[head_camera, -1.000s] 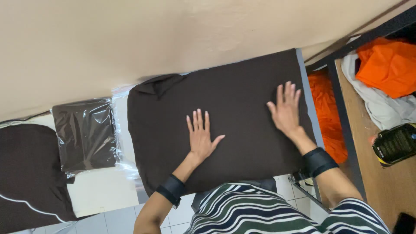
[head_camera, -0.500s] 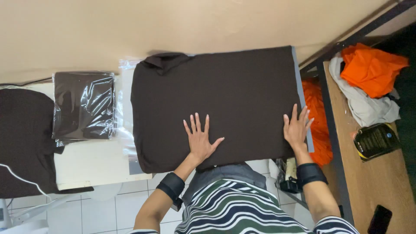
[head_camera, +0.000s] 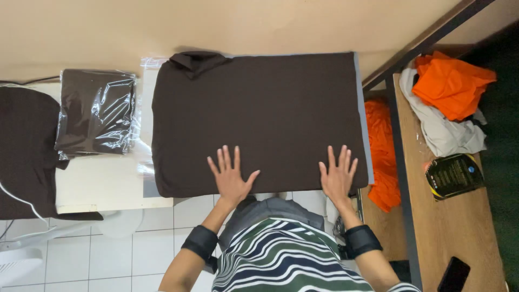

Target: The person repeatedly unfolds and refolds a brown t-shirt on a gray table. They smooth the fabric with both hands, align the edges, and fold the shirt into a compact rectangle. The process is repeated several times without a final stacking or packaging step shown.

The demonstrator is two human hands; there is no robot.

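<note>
Head view, looking straight down: a dark brown shirt [head_camera: 259, 119] is laid flat and folded into a wide block on a white table [head_camera: 102, 186]. The collar is seen at the far left corner of the shirt, close to the tan wall [head_camera: 216, 24].

The left hand [head_camera: 231, 177] is pressed flat on the near edge of the shirt, a little left of the middle. Its fingers are spread apart and nothing is held in it. The right hand [head_camera: 338, 176] is pressed flat on the near right corner of the shirt. Its fingers are spread apart too, and nothing is gripped. The two hands are well apart from each other. A black band [head_camera: 201, 242] is worn on the left wrist, and another black band [head_camera: 361, 240] is worn on the right wrist. A striped top [head_camera: 281, 259] is seen at the near edge of the picture.

Just left of the shirt, a second dark shirt in a clear plastic bag [head_camera: 97, 111] is laid on the table. Farther left, more dark cloth [head_camera: 24, 151] is spread out, with a thin white cord across it.

To the right, a wooden shelf [head_camera: 454, 232] is seen. An orange cloth [head_camera: 451, 84] is piled at its far end, on top of a grey cloth [head_camera: 440, 130]. A small dark packet [head_camera: 453, 176] is laid near the middle, and a black phone [head_camera: 453, 274] is at the near end. More orange cloth [head_camera: 381, 151] is stuffed between the table and the shelf. White floor tiles [head_camera: 81, 259] are seen below.
</note>
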